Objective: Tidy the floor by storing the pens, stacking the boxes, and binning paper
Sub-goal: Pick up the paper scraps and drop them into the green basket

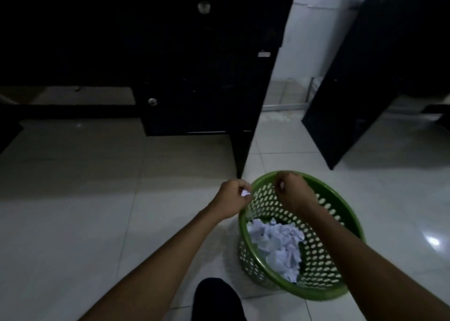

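Tiled floor [73, 211], green unlabelled bin [345, 289].

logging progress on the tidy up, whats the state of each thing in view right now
green basket: upright on the floor, part full
crumpled paper: heaped inside the basket
left hand: fingers shut on a paper scrap, beside the rim
right hand: closed, over the basket

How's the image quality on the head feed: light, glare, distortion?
Head view: dim overall, the dark cabinet nearly featureless; a glare spot shines on the floor tiles; wide-angle bending tilts the furniture edges; the paper scrap in the left hand is slightly soft.
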